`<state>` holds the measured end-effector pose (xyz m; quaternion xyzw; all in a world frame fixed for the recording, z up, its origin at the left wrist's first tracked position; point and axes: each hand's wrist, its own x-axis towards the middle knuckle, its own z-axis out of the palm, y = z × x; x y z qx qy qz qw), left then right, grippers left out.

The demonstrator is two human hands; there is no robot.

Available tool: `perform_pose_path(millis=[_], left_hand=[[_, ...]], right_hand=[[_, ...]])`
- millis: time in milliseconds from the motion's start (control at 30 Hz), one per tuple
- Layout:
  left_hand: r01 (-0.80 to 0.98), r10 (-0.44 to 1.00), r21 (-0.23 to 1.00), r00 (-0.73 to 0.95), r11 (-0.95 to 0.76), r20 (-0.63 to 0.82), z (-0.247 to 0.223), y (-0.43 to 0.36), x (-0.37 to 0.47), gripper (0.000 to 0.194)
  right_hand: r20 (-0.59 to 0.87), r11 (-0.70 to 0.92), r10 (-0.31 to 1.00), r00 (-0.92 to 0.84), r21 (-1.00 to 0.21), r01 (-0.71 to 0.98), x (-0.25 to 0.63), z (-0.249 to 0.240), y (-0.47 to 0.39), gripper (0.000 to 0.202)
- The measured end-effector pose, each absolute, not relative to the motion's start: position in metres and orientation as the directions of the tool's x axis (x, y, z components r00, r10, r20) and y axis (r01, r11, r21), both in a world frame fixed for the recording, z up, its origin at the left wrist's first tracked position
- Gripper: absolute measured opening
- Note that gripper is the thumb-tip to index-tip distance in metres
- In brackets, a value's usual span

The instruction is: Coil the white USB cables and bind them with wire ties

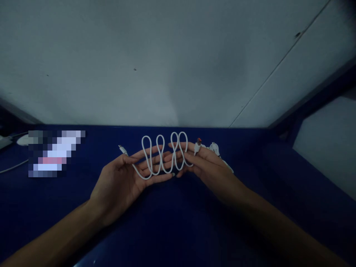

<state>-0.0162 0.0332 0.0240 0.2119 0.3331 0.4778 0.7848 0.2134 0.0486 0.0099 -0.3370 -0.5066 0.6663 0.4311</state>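
A white charging cable (160, 136) is folded into several upright loops across the fingers of both hands. My left hand (119, 185) is palm up, its thumb pressing the cable just below a small metal-tipped plug (122, 149). From the other side, my right hand (208, 163) pinches the cable, thumb over the loops. Beside its fingers sticks up the USB plug (197, 145), with orange-red inside. The fingertips of both hands overlap beneath the loops. Behind my right hand lies another white bundled cable (214, 149), partly hidden.
The hands are over a dark blue tabletop (172, 230). A blurred-out, bright item (55, 152) lies at the left, near a white rounded object (26, 139) and a white cord (13, 167). A grey wall or panel (155, 74) rises behind the table.
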Motion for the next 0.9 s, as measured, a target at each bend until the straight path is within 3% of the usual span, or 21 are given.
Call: perform_pose_path(millis=[200, 500, 733, 900], left_hand=[[-0.635, 0.89, 0.625, 0.36, 0.454, -0.28, 0.0187, 0.0349, -0.0198, 0.065], [-0.533, 0.88, 0.71, 0.383, 0.46, -0.282, 0.0201, 0.0371, -0.0189, 0.058], [-0.585, 0.877, 0.667, 0.415, 0.461, -0.241, 0.0217, 0.0389, -0.0199, 0.059], [-0.525, 0.886, 0.727, 0.381, 0.443, -0.265, 0.0262, 0.0383, -0.0172, 0.063]], right_hand=[[-0.102, -0.212, 0.927, -0.361, -0.937, -0.279, 0.2128, 0.0106, 0.0504, 0.025], [-0.181, -0.311, 0.923, -0.338, -0.871, -0.381, 0.2121, 0.0097, 0.0497, 0.023], [-0.201, -0.326, 0.922, -0.33, -0.863, -0.386, 0.2117, 0.0129, 0.0477, 0.019], [-0.198, -0.328, 0.918, -0.343, -0.865, -0.379, 0.2114, 0.0129, 0.0486, 0.019]])
